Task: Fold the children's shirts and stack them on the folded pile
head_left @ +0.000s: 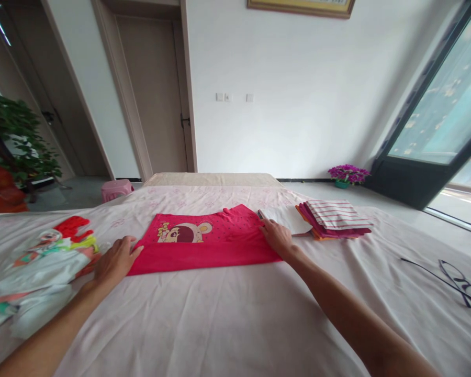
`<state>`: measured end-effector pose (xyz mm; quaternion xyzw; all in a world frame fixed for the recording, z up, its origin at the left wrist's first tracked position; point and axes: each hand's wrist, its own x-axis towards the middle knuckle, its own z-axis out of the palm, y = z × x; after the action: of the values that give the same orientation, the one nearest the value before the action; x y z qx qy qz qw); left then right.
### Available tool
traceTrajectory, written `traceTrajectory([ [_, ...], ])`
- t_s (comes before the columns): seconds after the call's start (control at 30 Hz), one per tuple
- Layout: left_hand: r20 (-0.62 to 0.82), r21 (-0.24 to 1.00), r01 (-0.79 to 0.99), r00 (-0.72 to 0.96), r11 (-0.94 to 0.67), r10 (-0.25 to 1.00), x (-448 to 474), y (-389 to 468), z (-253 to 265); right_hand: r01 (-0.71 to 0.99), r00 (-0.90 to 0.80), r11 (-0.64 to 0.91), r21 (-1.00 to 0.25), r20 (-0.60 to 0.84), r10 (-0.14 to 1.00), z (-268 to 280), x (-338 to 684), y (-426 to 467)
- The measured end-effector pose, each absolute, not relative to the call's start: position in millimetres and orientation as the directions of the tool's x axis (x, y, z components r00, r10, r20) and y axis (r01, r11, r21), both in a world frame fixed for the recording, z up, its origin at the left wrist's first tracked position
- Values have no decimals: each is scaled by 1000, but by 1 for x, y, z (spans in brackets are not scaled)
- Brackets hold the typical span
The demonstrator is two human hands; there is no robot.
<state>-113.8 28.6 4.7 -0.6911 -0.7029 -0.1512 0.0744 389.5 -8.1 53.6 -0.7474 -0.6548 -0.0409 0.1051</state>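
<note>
A red child's T-shirt [204,256] with a cartoon face print lies flat on the bed, its near part doubled over into a plain strip. At the shirt's left end, my left hand [115,260] rests with thumb and fingers apart, the thumb touching the cloth's edge. My right hand [278,238] lies over the right end, palm down, fingers stretched onto the fabric; its fingertips are partly hard to make out. Just beyond it is a white folded cloth [290,219], beside a stack of folded clothes topped by a striped white garment [339,213].
A loose heap of light clothes [35,283] with a red item [74,228] lies at left. Eyeglasses [461,283] rest on the pale bedsheet [227,324] at right. Beyond the bed stand a pink stool [116,189] and purple flowers [348,174].
</note>
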Motion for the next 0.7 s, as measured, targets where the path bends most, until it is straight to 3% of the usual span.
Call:
traceTrajectory([
  [0.13, 395, 89, 960, 209, -264, 895, -129, 11, 7, 989, -50, 85, -118, 269, 962, 64, 396, -43],
  [0.3, 346, 138, 863, 418, -486, 840, -138, -24, 1, 926, -354, 369, -78, 158, 922, 62, 403, -88],
  [0.5, 357, 24, 873, 448, -487, 820, -126, -23, 5, 924, -382, 375, 77, 160, 910, 48, 395, -82],
  [0.7, 380, -69, 869, 477, -490, 793, -127, -33, 21, 926, -377, 370, 76, 234, 896, 55, 395, -85],
])
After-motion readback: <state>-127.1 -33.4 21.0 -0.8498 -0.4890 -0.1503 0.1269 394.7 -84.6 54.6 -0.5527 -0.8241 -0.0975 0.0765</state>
